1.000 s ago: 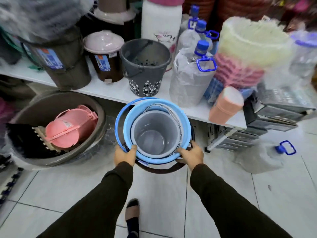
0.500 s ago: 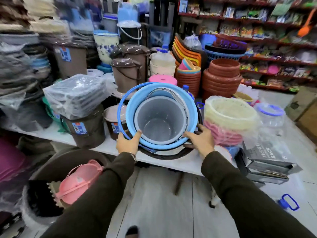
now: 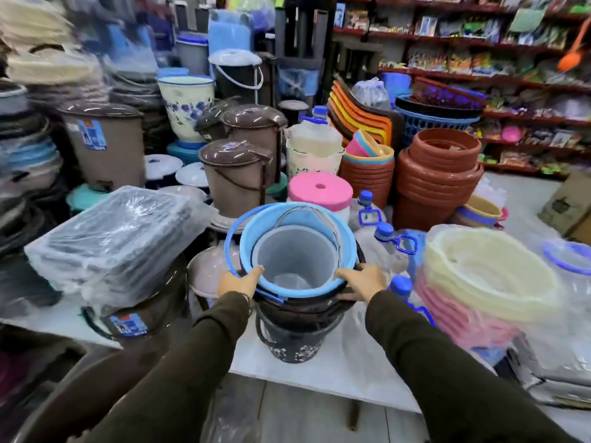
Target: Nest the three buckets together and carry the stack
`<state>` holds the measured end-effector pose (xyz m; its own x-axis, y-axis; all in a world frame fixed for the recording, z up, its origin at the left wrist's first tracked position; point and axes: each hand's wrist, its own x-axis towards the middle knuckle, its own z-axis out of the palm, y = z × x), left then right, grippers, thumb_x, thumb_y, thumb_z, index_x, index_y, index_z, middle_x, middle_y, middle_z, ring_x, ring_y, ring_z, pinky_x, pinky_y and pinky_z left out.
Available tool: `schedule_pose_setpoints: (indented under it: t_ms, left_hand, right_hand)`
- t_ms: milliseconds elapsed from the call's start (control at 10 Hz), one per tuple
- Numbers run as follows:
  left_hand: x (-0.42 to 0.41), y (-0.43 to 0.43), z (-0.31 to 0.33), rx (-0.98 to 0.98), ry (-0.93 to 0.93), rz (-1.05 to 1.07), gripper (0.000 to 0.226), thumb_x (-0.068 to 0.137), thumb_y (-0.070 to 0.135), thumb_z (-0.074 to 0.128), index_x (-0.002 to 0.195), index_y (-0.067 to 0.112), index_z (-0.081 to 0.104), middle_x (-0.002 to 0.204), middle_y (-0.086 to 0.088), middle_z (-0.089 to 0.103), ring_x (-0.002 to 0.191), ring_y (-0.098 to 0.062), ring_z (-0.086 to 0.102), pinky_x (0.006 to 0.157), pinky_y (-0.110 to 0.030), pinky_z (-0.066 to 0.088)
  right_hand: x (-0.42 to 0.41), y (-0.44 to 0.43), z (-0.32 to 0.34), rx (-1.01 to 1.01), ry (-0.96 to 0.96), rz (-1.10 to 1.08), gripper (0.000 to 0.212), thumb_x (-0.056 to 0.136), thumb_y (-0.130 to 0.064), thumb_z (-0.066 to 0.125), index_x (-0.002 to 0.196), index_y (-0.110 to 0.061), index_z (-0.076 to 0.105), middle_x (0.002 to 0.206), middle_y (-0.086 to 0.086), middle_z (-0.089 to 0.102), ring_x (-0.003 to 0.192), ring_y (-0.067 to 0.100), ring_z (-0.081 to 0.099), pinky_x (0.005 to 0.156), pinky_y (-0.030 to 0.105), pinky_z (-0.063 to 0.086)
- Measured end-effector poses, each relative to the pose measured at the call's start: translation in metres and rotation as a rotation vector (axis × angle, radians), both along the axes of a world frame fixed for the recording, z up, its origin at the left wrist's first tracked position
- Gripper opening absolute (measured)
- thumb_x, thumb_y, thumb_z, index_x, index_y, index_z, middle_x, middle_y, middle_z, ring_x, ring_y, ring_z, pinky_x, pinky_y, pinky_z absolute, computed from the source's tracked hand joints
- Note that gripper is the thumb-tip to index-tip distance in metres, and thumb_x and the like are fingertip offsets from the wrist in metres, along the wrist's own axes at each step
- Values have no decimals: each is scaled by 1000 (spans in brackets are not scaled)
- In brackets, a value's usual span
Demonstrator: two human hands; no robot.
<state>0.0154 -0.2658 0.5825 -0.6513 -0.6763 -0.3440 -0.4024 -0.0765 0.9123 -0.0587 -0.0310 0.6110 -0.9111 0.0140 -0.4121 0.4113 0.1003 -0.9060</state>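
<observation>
A grey bucket (image 3: 295,254) sits inside a blue bucket (image 3: 256,231), which sits inside a dark brown bucket (image 3: 297,314). This stack stands in or on a dark patterned bucket (image 3: 292,348) on the white shelf (image 3: 319,375). My left hand (image 3: 240,281) grips the stack's left rim, thumb over the blue edge. My right hand (image 3: 359,279) holds the right rim, fingers on the dark bucket's edge. Both sleeves are dark brown.
Brown lidded bins (image 3: 235,174) and a plastic-wrapped stack of trays (image 3: 118,241) crowd the left. A pink-lidded container (image 3: 319,190), water bottles (image 3: 388,241), terracotta pots (image 3: 438,174) and wrapped baskets (image 3: 486,276) stand behind and right. Shop shelves (image 3: 479,78) line the back.
The nested stack rose from near the floor to shelf height and now sits over the dark patterned bucket. The view tilted up from the floor to the shop.
</observation>
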Motion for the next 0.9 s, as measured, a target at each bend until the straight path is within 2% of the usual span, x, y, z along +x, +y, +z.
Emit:
schedule_pose_setpoints:
  t_ms: [200,300,400,500,600,700,800,900]
  left_hand:
    - [-35,-13,-78,147,-199,-55,55,75,30,78,116,-5,64,116,-28,68,106,-41,66,94,-50,55]
    - [-42,-12,-97,94,-291,-90,62,78,32,76,122,-7,59,124,-26,65,113,-39,63,98,-43,51]
    - [-51,-10,-114,42,-394,-144,64,79,34,74,125,-7,57,128,-26,62,118,-39,60,101,-41,49]
    - [-58,-8,-122,90,-389,-167,68,77,33,77,127,-8,55,130,-28,60,119,-41,59,101,-47,50]
    - [-64,-4,-126,98,-417,-199,81,76,37,78,135,-8,46,136,-29,53,125,-42,53,103,-49,48]
    - [-63,-4,-120,-48,-515,-219,94,75,46,76,142,-6,35,144,-26,44,133,-41,44,110,-47,41]
    - [-64,-4,-91,-303,-510,-224,93,76,50,72,145,1,33,145,-24,39,134,-41,40,111,-48,36]
    - [-71,-6,-73,-422,-367,-259,71,82,43,66,141,11,44,142,-21,42,131,-41,40,109,-47,36]
  right_hand:
    - [-26,-16,-74,139,-153,-55,49,68,-1,76,114,3,61,108,24,67,74,33,71,46,38,59]
    - [-29,-18,-97,202,-167,-77,46,69,1,76,112,5,61,103,23,68,67,31,70,41,34,57]
    - [-29,-22,-121,308,-193,-114,40,75,1,76,112,3,61,99,20,68,70,34,69,36,28,54]
    - [-27,-23,-130,438,-160,-99,36,77,-6,76,111,1,65,103,20,71,82,34,70,48,25,56]
    - [-29,-20,-126,584,-91,-90,33,80,-13,74,111,-4,67,111,16,73,92,29,67,77,29,50]
    - [-32,-11,-112,645,-51,-95,38,83,-16,70,118,-4,64,119,17,69,96,29,64,86,33,51]
    - [-35,4,-75,681,94,-62,55,88,-25,66,139,-11,51,140,15,57,126,33,56,106,42,46]
    - [-38,16,-52,790,241,3,58,89,-27,64,143,-16,46,149,12,49,136,32,46,113,45,39]
